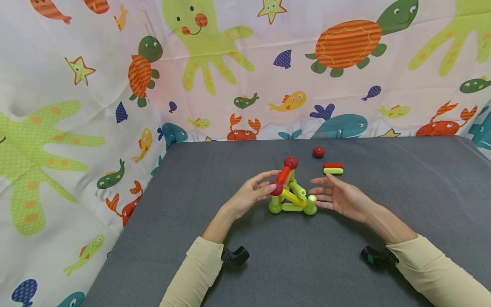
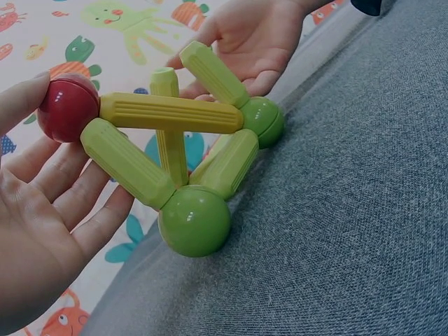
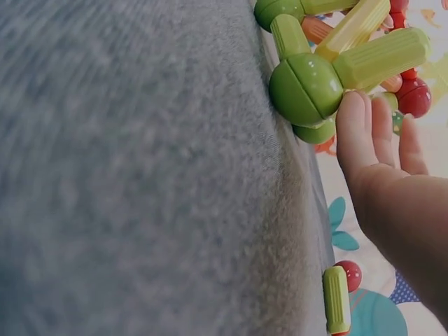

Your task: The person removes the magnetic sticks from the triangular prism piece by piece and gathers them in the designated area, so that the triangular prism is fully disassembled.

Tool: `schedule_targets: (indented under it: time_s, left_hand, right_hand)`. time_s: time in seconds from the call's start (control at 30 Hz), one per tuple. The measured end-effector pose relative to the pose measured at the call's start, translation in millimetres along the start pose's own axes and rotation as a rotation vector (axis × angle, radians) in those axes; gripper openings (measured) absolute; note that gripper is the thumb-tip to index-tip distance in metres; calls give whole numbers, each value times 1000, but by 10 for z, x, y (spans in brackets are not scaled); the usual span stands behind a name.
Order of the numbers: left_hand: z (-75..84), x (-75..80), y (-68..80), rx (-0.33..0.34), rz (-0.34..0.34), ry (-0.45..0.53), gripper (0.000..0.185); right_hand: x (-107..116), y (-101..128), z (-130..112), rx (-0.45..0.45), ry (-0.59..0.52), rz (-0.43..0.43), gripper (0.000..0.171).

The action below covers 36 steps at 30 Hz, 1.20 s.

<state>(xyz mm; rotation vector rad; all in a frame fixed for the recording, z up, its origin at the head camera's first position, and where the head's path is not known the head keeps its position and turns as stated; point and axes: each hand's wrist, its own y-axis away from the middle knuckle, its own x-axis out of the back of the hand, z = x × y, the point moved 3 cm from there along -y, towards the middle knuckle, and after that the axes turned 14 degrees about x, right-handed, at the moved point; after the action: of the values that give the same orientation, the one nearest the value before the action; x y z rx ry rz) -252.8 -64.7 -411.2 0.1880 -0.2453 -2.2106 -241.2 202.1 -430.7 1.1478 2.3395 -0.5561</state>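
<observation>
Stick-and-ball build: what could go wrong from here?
1. The left hand pinches the near red ball; a tug might pull it off the yellow stick.
2. The right hand is close beside the standing green stick, which has no ball on top, and could knock it loose.
3. The loose red ball at the back might roll if bumped.

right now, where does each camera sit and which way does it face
Head: on the person's head, facing forward and down at the red, yellow and green ball-and-stick structure; left hand, right hand and beige fabric sleeves show.
Left wrist: on that wrist, facing the structure closely; left hand near, right hand beyond.
Right wrist: on that wrist, facing across the grey fabric tabletop toward the structure; right hand shows.
Shared: head and right-wrist views both include the loose shiny red ball and light-green stick.
</observation>
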Motion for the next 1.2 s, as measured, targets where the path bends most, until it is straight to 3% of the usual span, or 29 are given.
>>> schedule_targets:
  time_s: [0.27, 0.4, 0.53, 0.7, 0.93, 1.2]
  left_hand:
    - [12, -14, 27, -24, -20, 9, 47]
    - [14, -17, 31, -28, -23, 11, 48]
    - [18, -19, 28, -29, -23, 11, 48]
    - [16, -19, 30, -27, -23, 11, 49]
    - [16, -18, 33, -24, -30, 15, 56]
    - [18, -20, 26, -16, -13, 21, 47]
  right_hand:
    - [-10, 25, -3, 51, 59, -133, 48]
    - [-25, 44, -1, 74, 122, -173, 41]
    - [-23, 67, 10, 79, 327, -141, 32]
    - [-19, 73, 32, 70, 577, -119, 42]
    - [-59, 64, 46, 139, 661, -201, 39]
    - [-81, 39, 49, 206, 719, -237, 33]
